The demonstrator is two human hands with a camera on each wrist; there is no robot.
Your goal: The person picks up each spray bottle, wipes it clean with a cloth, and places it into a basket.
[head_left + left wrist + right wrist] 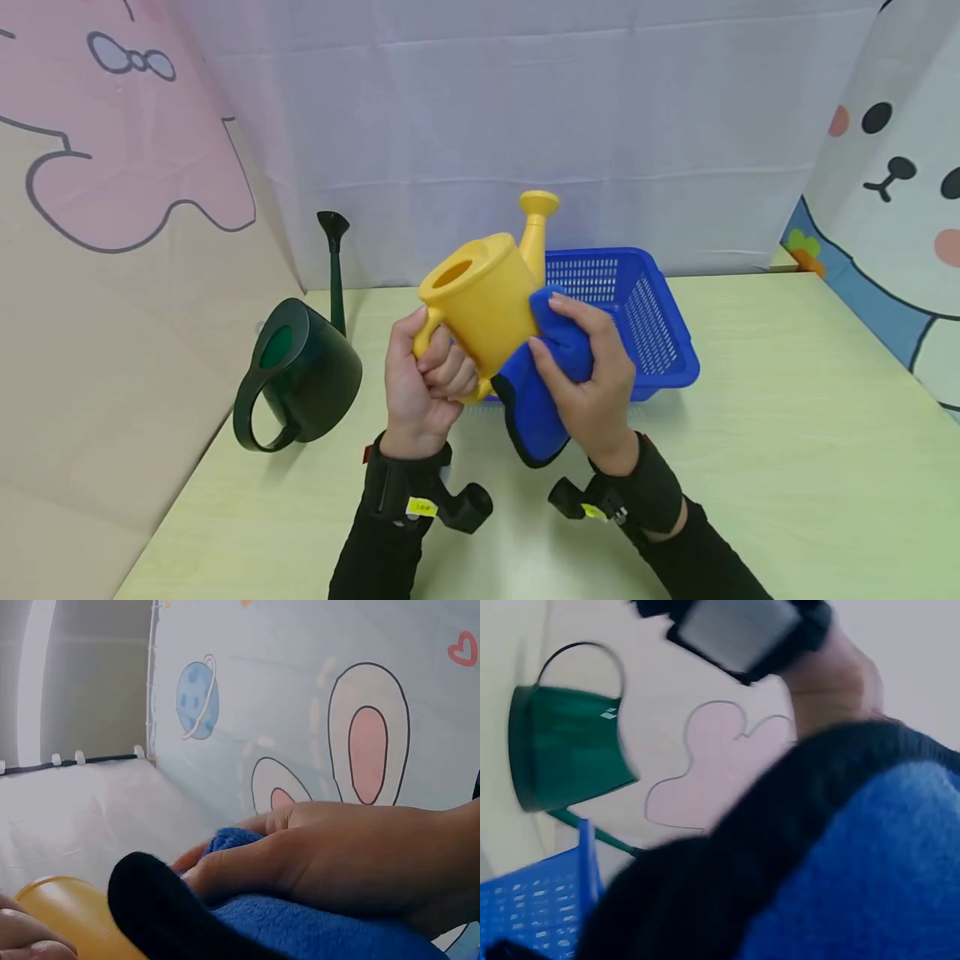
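My left hand [431, 383] grips the handle of a yellow watering can [487, 304], held up over the table and tilted, its spout pointing up and away. In my right hand [596, 375] is a blue cloth [536, 400] with black edging, pinched between thumb and fingers. The cloth lies against the can's right side, just below the spout. From the left wrist view, the right hand [322, 862] bunches the cloth [292, 922] beside the yellow can [75, 915]. Part of the cloth [885, 870] fills much of the right wrist view, hiding the can there.
A dark green watering can [318, 383] stands on the table [772, 433] to the left. Behind the yellow can sits a blue plastic basket [656, 333], partly covered by the hands and can. White curtain [480, 108] hangs along the table's back edge, with printed sheets at both sides.
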